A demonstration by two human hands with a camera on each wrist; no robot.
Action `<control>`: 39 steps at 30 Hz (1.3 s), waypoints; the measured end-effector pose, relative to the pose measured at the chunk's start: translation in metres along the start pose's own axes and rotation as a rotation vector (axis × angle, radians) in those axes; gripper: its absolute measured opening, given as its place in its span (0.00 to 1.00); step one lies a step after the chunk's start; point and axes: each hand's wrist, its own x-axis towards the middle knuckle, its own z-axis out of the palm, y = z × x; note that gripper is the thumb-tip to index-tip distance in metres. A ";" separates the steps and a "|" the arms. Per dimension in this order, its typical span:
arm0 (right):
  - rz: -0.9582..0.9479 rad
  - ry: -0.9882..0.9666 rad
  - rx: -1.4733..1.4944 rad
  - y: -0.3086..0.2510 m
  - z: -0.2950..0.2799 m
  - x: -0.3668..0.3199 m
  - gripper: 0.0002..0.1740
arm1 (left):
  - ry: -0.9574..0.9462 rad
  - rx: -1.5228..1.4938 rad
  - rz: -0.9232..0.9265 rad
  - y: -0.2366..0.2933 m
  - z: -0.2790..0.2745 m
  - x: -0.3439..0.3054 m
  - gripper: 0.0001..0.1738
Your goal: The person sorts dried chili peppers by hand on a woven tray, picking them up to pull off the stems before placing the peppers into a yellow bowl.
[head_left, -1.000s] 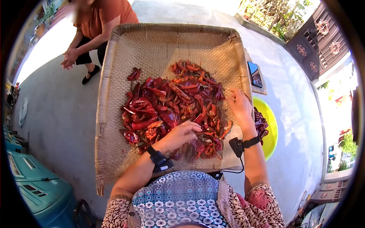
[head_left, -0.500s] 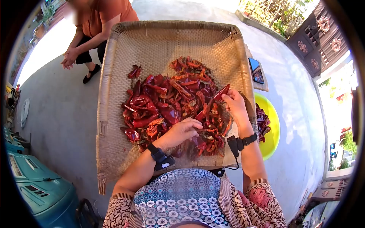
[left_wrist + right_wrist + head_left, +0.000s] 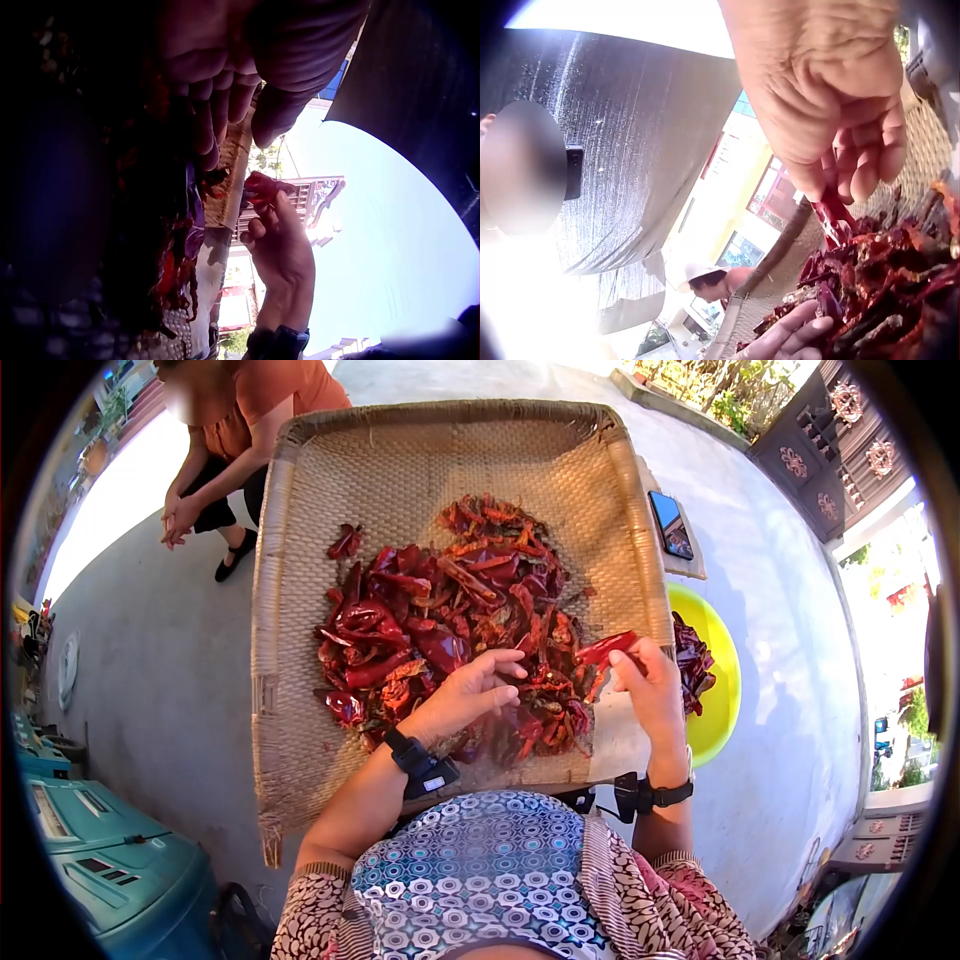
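Note:
My right hand (image 3: 652,685) pinches a glossy dried red chili (image 3: 606,648) between thumb and fingers, over the right side of a woven bamboo tray (image 3: 380,470). The same chili (image 3: 832,219) hangs from the fingertips in the right wrist view. My left hand (image 3: 470,695) hovers low over the near part of a heap of dried chilies (image 3: 440,645), its fingers loosely bent with nothing visible between them. In the left wrist view, that hand (image 3: 217,82) is dark, and the chili heap below it lies mostly in shadow.
A yellow-green basin (image 3: 722,700) holding dark red chilies (image 3: 692,660) stands right of the tray. Beyond it, a phone (image 3: 671,525) lies on a small board. A person in an orange top (image 3: 285,395) is at the far left. Teal bins (image 3: 120,850) stand at lower left.
My right hand has picked up a chili from the heap's right side and drawn it nearer my body and to the right. The left hand stays almost in place.

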 end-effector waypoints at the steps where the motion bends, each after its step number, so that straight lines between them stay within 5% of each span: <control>1: -0.006 0.099 -0.073 0.000 -0.015 0.003 0.10 | 0.003 0.003 0.010 0.000 0.000 0.000 0.33; 5: -0.065 0.614 -0.471 0.004 -0.064 0.016 0.14 | 0.014 0.012 0.038 0.005 0.004 0.001 0.33; 8: -0.045 0.601 -0.516 0.000 -0.056 0.012 0.17 | 0.029 0.016 0.094 0.011 0.010 -0.003 0.33; 12: -0.160 0.067 -0.550 0.013 -0.003 0.004 0.21 | 0.171 0.134 0.125 0.034 0.027 -0.008 0.25; 15: -0.113 -0.007 -0.558 0.033 0.030 0.008 0.23 | 0.355 0.538 0.212 0.026 0.024 -0.001 0.19; 18: -0.197 -0.022 -0.508 0.041 0.039 0.016 0.21 | 0.390 0.780 0.254 0.031 0.030 0.000 0.17; 22: -0.056 0.050 0.088 0.030 0.034 0.019 0.14 | 0.290 1.062 0.261 0.027 0.034 -0.006 0.16; 26: -0.121 0.156 -0.300 0.015 0.021 0.006 0.19 | 0.077 1.288 0.201 0.031 0.036 -0.011 0.17; 28: -0.091 0.097 -0.385 0.003 0.019 -0.011 0.22 | 0.084 1.299 0.241 0.028 0.034 -0.010 0.14; 31: -0.180 -0.297 -0.345 -0.003 0.020 -0.030 0.22 | 0.123 1.295 0.260 0.024 0.032 -0.009 0.11; 39: -0.248 -0.256 -0.222 0.011 0.053 -0.039 0.14 | 0.197 1.059 0.270 0.030 0.031 -0.012 0.06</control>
